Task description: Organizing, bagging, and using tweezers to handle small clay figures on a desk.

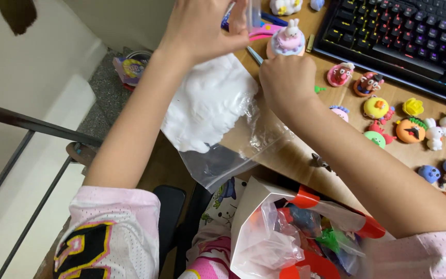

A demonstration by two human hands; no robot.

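The left hand [202, 28] pinches the top of one clear bag [223, 124] of white clay [207, 101], which hangs over the desk [285, 160] edge. The right hand [285, 80] is a closed fist at the bag's top. One bunny cake [286, 40] stands just behind, by one keyboard [388, 31].

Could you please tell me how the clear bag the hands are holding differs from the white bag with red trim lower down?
The clear bag is see-through and holds one mass of white clay; the white bag is opaque with red trim and holds mixed coloured packets. The clear bag is gripped by the left hand and right hand; the white bag is untouched. The clear bag hangs off the desk edge; the white bag gapes open nearer the person. Both hold craft material.
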